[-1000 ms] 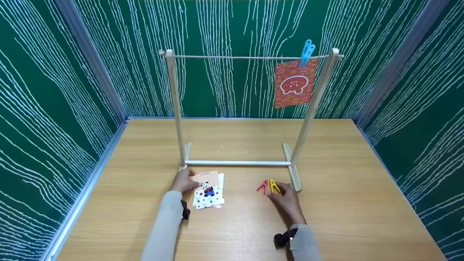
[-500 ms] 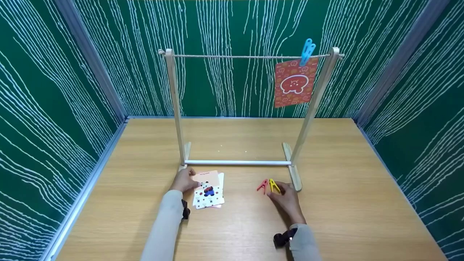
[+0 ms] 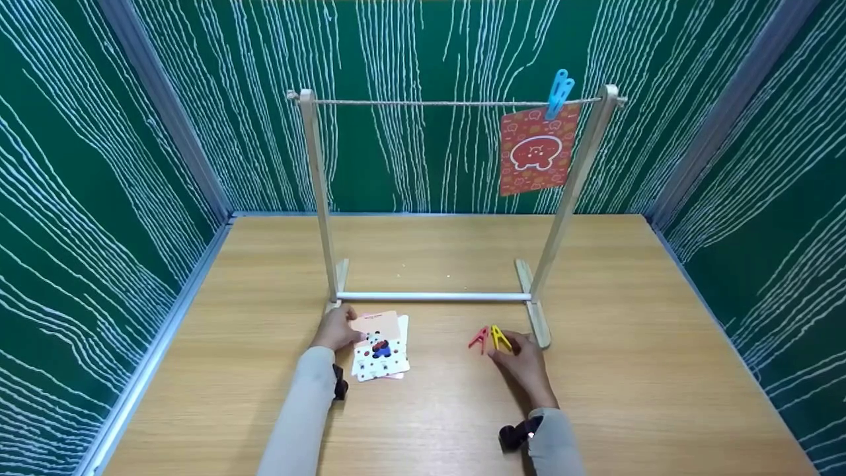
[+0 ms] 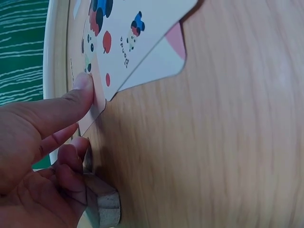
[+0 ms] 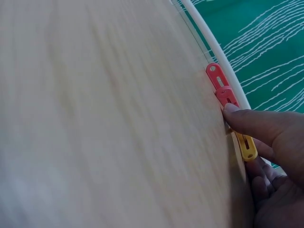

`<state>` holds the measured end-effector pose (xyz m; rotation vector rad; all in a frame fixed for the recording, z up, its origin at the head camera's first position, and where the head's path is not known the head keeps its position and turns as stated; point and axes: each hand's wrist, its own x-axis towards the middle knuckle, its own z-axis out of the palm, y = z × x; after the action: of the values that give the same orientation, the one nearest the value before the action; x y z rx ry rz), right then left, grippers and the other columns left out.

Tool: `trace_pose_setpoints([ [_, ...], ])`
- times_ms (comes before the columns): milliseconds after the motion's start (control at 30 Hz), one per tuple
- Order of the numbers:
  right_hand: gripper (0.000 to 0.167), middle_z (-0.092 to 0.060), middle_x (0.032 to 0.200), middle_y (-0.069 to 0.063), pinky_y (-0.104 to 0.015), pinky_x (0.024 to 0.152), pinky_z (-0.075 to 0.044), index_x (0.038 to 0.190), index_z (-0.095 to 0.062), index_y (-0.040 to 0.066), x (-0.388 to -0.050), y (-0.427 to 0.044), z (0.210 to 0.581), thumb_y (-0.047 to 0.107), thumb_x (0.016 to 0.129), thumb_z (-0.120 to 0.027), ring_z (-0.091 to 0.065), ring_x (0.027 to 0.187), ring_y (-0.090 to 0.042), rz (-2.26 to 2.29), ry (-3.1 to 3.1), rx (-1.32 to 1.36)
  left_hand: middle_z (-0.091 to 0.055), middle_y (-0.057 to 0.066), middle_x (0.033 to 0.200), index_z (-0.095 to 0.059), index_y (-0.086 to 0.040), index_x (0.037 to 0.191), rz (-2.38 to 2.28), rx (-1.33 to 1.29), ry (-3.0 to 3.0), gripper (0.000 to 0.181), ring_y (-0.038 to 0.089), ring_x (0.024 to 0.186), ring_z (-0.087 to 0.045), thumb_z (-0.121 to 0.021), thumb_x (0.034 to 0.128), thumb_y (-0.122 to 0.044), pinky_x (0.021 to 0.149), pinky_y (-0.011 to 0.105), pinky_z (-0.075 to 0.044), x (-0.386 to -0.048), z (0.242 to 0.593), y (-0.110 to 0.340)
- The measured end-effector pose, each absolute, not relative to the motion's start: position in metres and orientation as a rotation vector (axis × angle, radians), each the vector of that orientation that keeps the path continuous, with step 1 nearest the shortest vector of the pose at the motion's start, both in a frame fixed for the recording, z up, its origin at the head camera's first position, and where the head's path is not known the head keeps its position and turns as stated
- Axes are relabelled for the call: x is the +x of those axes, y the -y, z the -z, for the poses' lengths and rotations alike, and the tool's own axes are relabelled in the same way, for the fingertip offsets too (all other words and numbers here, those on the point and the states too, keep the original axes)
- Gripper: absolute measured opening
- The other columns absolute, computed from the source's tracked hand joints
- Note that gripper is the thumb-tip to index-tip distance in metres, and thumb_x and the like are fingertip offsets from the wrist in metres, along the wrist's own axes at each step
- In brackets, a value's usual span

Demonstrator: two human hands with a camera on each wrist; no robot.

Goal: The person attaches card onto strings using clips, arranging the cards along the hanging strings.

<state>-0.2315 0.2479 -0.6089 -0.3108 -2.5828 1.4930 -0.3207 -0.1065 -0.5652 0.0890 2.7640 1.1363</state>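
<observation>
My left hand (image 3: 336, 330) pinches the left edge of a peach and white panda card (image 3: 384, 344), which lies on top of other cards on the table. In the left wrist view the thumb lies on the card (image 4: 116, 42), with fingertips at its edge. My right hand (image 3: 523, 367) holds a yellow clothespin (image 3: 500, 339); a red clothespin (image 3: 479, 339) stands just left of it. In the right wrist view the thumb covers where the red clothespin (image 5: 220, 83) and yellow clothespin (image 5: 247, 148) come together, so whether both are gripped I cannot tell.
Behind the hands stands a wooden frame (image 3: 318, 198) with a rope (image 3: 423, 104) across its top and a white bar (image 3: 433, 297) low down. A blue clothespin (image 3: 559, 94) holds a red card (image 3: 537, 158) at the rope's right end. Green walls (image 3: 390, 59) enclose the table (image 3: 628, 370).
</observation>
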Motion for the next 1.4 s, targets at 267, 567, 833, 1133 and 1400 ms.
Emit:
trace_pose_setpoints([
  [267,0.045,-0.055,0.117,-0.023,-0.049,0.097,-0.045,0.122,-0.06,-0.003,-0.2304,-0.2484,0.6071,0.01,0.082,-0.073,-0.056,0.11,-0.035,-1.519,2.61,-0.334,-0.061,0.019,0.109,-0.053,0.001,0.102,-1.097,0.089,-2.77,0.04,0.03,0.098,-0.055,-0.079,0.0721,-0.001,0.092,0.044,-0.046,-0.3206,0.565,0.1057],
  [567,0.044,-0.055,0.115,-0.023,-0.048,0.097,-0.046,0.122,-0.06,-0.004,-0.23,-0.249,0.6079,0.01,0.082,-0.073,-0.057,0.109,-0.036,-1.514,2.593,-0.323,-0.056,0.013,0.092,-0.051,-0.001,0.102,-1.123,0.116,-2.792,0.041,0.022,0.082,-0.049,-0.08,0.0719,-0.001,0.078,0.036,-0.044,-0.3202,0.569,0.1064],
  [833,0.044,-0.054,0.114,-0.022,-0.046,0.095,-0.046,0.122,-0.061,-0.005,-0.2297,-0.2497,0.609,0.011,0.083,-0.073,-0.057,0.107,-0.034,-1.501,2.586,-0.314,-0.056,0.014,0.095,-0.049,-0.001,0.102,-1.179,0.159,-2.776,0.043,0.024,0.087,-0.05,-0.079,0.0714,0.001,0.077,0.035,-0.043,-0.3204,0.571,0.1081],
  [1133,0.044,-0.054,0.116,-0.021,-0.045,0.097,-0.045,0.124,-0.06,-0.003,-0.2304,-0.2499,0.6081,0.013,0.085,-0.071,-0.056,0.108,-0.032,-1.519,2.599,-0.334,-0.051,0.009,0.089,-0.049,-0.004,0.105,-1.172,0.102,-2.724,0.044,0.02,0.079,-0.045,-0.078,0.0734,0.001,0.068,0.028,-0.037,-0.3208,0.5675,0.1086],
  [1400,0.047,-0.053,0.123,-0.021,-0.046,0.1,-0.044,0.13,-0.056,-0.001,-0.2309,-0.2532,0.6026,0.016,0.088,-0.067,-0.053,0.112,-0.032,-1.589,2.649,-0.401,-0.053,0.008,0.091,-0.05,-0.006,0.106,-1.19,0.033,-2.682,0.044,0.02,0.078,-0.045,-0.079,0.073,0.001,0.067,0.027,-0.036,-0.3221,0.5677,0.1072],
])
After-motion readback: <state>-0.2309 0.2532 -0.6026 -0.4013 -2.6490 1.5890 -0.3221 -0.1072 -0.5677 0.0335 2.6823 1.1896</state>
